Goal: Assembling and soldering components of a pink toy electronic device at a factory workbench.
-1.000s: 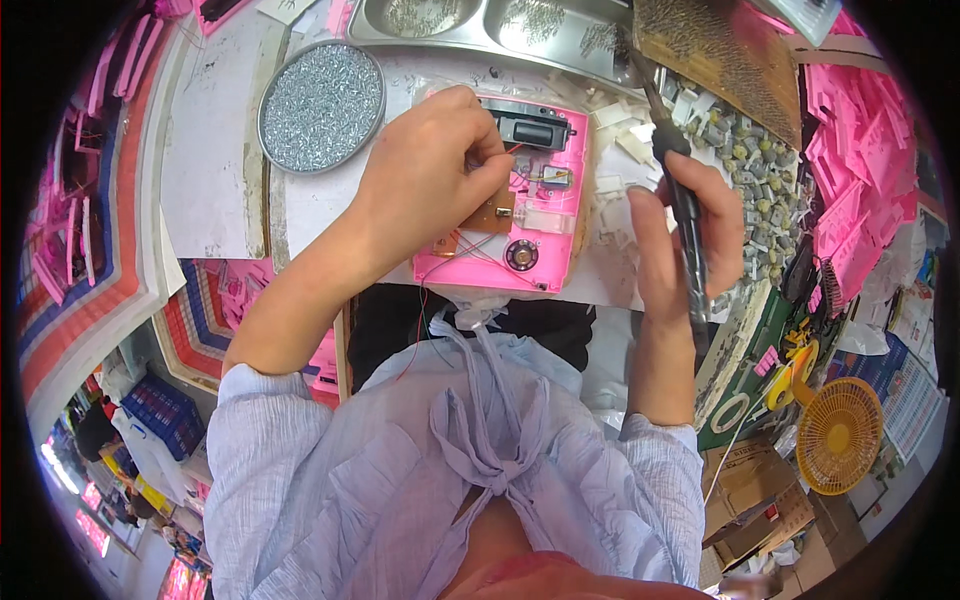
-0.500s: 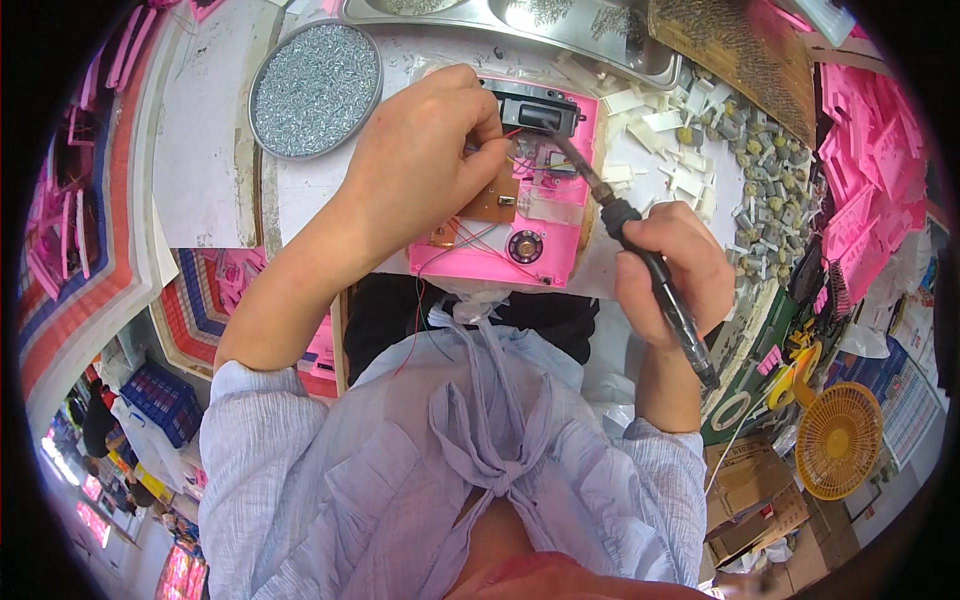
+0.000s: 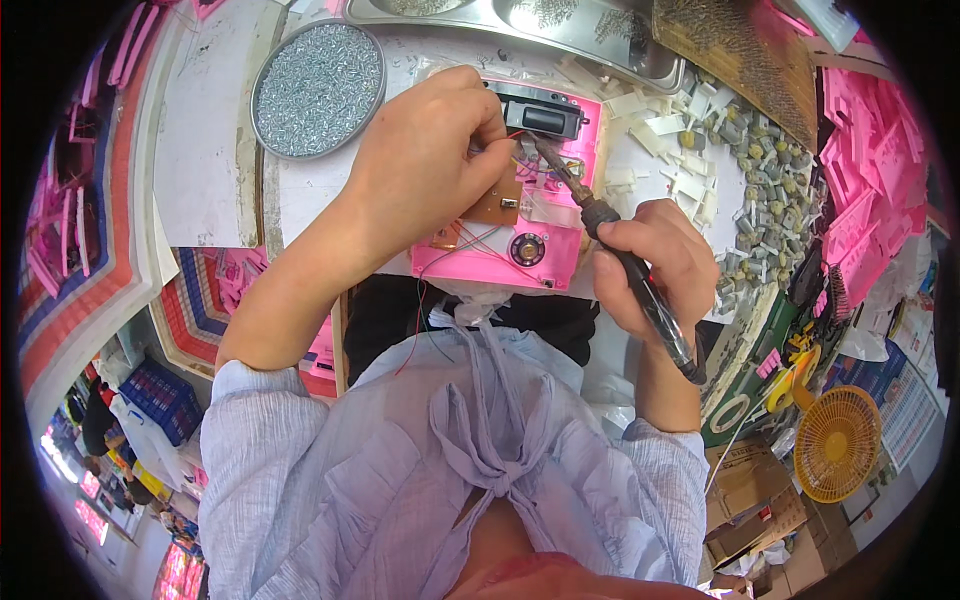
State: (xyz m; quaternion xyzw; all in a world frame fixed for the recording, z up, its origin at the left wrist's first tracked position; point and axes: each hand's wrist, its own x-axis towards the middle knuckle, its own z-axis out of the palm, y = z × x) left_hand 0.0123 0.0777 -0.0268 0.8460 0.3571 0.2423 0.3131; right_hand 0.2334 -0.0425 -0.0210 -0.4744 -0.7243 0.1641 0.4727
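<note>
My right hand [image 3: 668,262] grips a black-handled soldering iron [image 3: 602,216]. Its metal tip slants up and left to the wires just below a black part [image 3: 543,118] with a rectangular window. That part lies at the far side of a pink plastic housing [image 3: 480,263]. Over the housing's left side, my left hand [image 3: 420,145] is pinched at the end of a red wire [image 3: 516,133]; its fingertips are partly hidden. Inside the housing are a brown circuit board [image 3: 494,207], thin wires and a small round speaker [image 3: 527,249]. Loose red and green wires hang over the near edge.
A round tray of small silvery screws or pins [image 3: 318,90] stands at left. A metal tray [image 3: 470,15] lies at the back. White plastic pieces [image 3: 665,128], small motor-like parts [image 3: 765,190] and pink plastic parts [image 3: 870,170] crowd the right.
The soldering iron and my right hand have shifted slightly left, the tip moving from the black part's lower right corner to the wires below it. My left hand stays nearly still.
</note>
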